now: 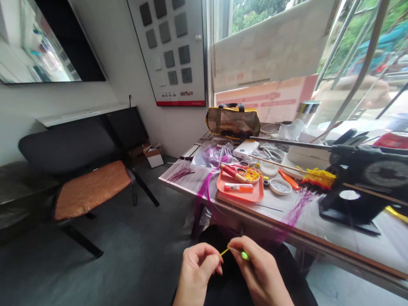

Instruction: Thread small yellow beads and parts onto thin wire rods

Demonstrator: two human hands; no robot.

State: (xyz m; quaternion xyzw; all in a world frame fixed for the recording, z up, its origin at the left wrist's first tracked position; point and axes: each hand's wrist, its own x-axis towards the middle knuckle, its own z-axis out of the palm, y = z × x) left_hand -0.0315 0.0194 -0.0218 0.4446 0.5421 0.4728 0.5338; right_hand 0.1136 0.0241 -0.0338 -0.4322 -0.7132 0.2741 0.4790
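Note:
A short, thin yellow strip [225, 251] is stretched between my two hands, low over my dark-clothed lap. My left hand [198, 270] pinches one end of it between thumb and fingers. At the strip's other end are the closed fingertips of my right hand [256, 265]. A small tool with a bright green rounded end [245, 256] sticks out of my right hand; the rest of it is hidden by the fingers. Both hands are in front of the table edge, apart from the table.
On the table [306, 231] lie an orange tray [239, 195] with a small bowl of yellow pieces [252, 175], a white bead dish [280, 186], orange-handled tool [288, 179], purple strands [298, 208], and a yellow-red tufted piece [320, 177] on a stick. A chair [92, 187] stands left.

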